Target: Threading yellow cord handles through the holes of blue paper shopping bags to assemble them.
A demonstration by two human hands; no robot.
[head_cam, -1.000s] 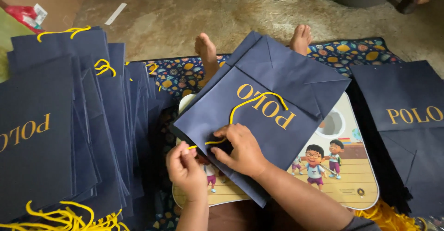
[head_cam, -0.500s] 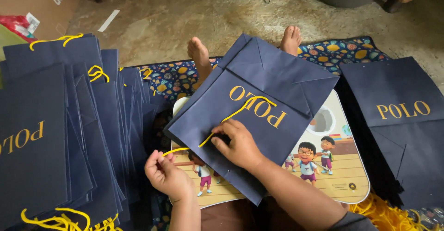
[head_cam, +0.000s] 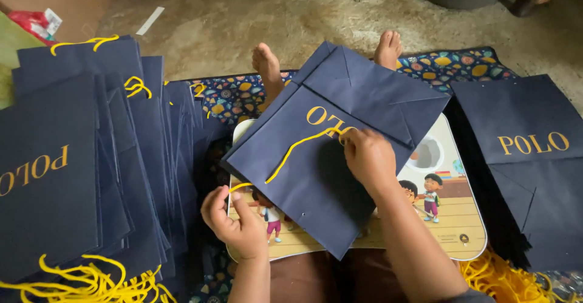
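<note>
- While the navy paper bag (head_cam: 316,175) lies flat mid-frame on the cartoon-printed lap tray (head_cam: 452,218), its yellow cord handle (head_cam: 291,148) looks half fitted.
- Left hand (head_cam: 234,221) pinches one cord end at lower centre; right hand (head_cam: 367,154) fingers close on the other end.
- Finished bags (head_cam: 91,157) fill the left; unstrung bags (head_cam: 528,157) wait right.

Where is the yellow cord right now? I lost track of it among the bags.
Head view, centre: the yellow cord crosses the navy bag on the cartoon tray, between left hand and right hand.
</note>
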